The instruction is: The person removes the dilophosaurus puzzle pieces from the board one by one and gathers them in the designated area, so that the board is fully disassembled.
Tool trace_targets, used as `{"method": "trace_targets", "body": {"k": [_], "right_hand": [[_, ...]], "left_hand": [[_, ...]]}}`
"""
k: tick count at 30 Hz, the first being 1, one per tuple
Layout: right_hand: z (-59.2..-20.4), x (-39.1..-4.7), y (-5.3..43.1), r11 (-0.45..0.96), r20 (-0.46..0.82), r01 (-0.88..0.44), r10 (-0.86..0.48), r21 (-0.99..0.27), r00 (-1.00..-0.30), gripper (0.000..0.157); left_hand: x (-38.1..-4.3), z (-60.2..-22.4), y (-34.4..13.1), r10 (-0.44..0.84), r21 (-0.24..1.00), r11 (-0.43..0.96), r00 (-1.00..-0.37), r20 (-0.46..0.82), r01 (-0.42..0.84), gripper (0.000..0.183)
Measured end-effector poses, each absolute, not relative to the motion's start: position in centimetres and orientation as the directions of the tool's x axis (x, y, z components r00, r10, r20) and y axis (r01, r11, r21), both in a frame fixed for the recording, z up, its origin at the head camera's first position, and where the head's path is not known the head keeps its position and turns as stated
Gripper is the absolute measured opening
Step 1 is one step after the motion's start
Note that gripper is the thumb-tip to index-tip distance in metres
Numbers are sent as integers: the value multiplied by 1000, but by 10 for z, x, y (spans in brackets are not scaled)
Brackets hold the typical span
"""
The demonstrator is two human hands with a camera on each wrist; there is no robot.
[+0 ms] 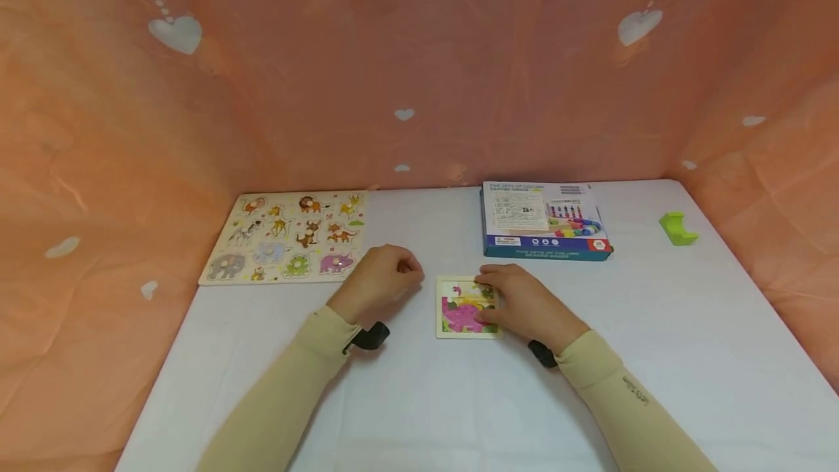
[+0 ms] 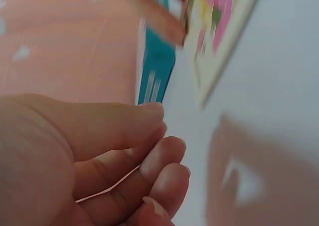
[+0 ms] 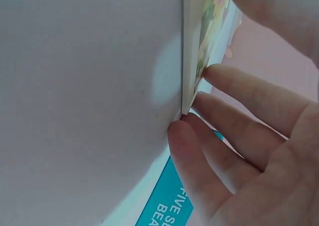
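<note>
A small square wooden puzzle (image 1: 462, 335) with a pink dinosaur picture and a pale frame lies on the white table, between the hands. My right hand (image 1: 527, 304) rests at its right side, thumb over the picture and fingertips at the upper right corner. In the right wrist view, the right fingers (image 3: 259, 94) are nearly straight along the puzzle's frame (image 3: 192, 51). My left hand (image 1: 380, 282) hovers left of the puzzle, apart from it. Its fingers (image 2: 164, 158) are loosely bent with the thumb close to them, and nothing is between them.
An animal peg puzzle board (image 1: 262, 277) lies at the back left. Behind the right hand is a bead set box (image 1: 547, 221) with a blue edge. A green plastic block (image 1: 678, 229) sits at the far right. An orange curtain (image 1: 419, 71) encloses the table (image 1: 419, 414).
</note>
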State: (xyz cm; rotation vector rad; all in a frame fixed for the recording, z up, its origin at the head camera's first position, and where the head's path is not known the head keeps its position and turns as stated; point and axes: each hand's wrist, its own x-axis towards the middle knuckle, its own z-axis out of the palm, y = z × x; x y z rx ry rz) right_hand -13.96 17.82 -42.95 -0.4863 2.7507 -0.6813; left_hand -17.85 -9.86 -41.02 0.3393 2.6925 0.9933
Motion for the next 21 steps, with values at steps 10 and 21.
{"method": "trace_targets", "body": {"k": [10, 21], "right_hand": [[-429, -144, 178, 839, -171, -247, -368, -484, -914, 63], [-429, -144, 182, 825, -117, -274, -376, -495, -919, 46]], "left_hand": [[-176, -419, -49, 371, 666, 728, -910, -185, 161, 10], [-171, -428, -37, 360, 654, 738, -916, -176, 165, 15]]}}
